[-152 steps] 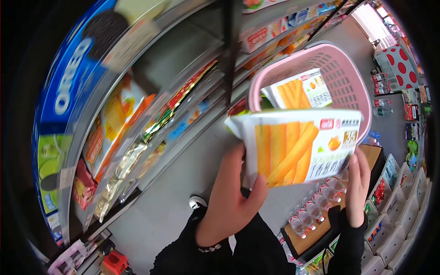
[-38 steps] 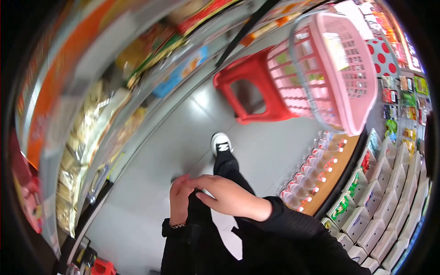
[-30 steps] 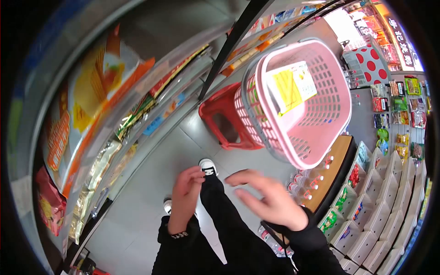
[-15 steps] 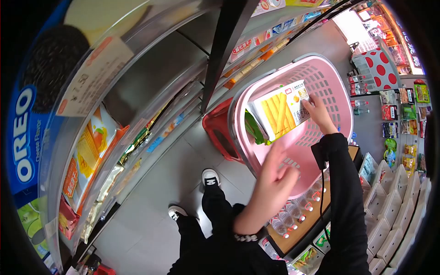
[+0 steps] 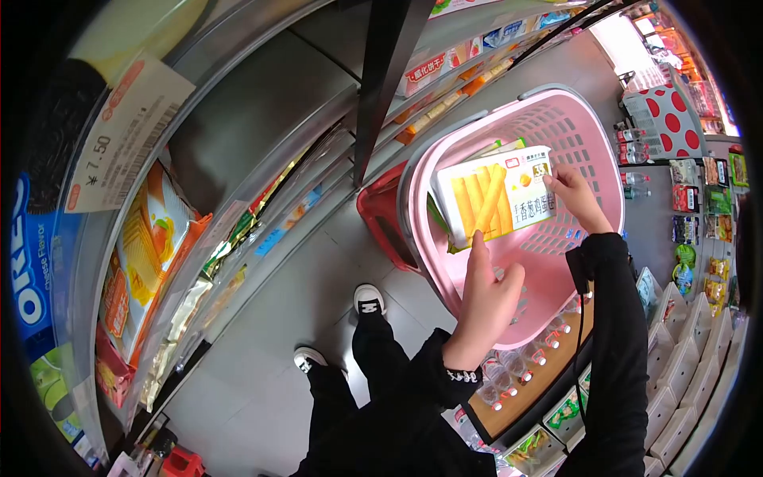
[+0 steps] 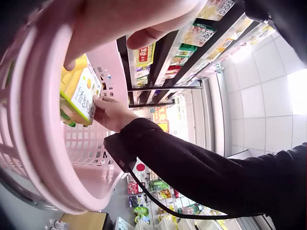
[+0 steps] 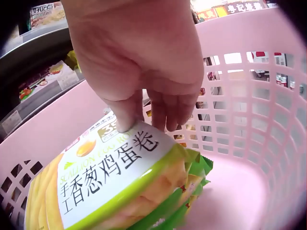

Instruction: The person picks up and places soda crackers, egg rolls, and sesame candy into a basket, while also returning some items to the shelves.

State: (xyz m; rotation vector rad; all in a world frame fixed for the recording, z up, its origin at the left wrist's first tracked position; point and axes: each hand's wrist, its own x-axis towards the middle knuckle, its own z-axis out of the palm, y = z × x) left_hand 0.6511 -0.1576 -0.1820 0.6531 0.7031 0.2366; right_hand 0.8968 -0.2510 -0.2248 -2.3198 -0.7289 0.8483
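Note:
A white and yellow egg roll pack (image 5: pixel 497 195) lies tilted inside the pink basket (image 5: pixel 584 274), with green packaging under it. My right hand (image 5: pixel 579 199) pinches its right end; in the right wrist view the thumb of that hand (image 7: pixel 139 62) presses on the label of the pack (image 7: pixel 110 167). My left hand (image 5: pixel 486 306) is over the basket's near rim, its index finger extended to the pack's lower edge and its thumb apart. In the left wrist view the left hand (image 6: pixel 129 24) is near the pack (image 6: pixel 81 91); its grip is partly hidden.
A red stool (image 5: pixel 385 215) supports the basket. Shelves with snack packs (image 5: pixel 151 262) and an Oreo box (image 5: pixel 36 278) run along the left. Water bottles (image 5: pixel 517 362) stand on a wooden board at the lower right, beside white bins (image 5: pixel 668 358). A dark shelf post (image 5: pixel 381 87) rises left of the basket.
Earlier, both hands held the pack above the basket, then were empty near the body. Since half a second ago, the right hand has stayed on the pack and the left hand's index finger has come to its edge.

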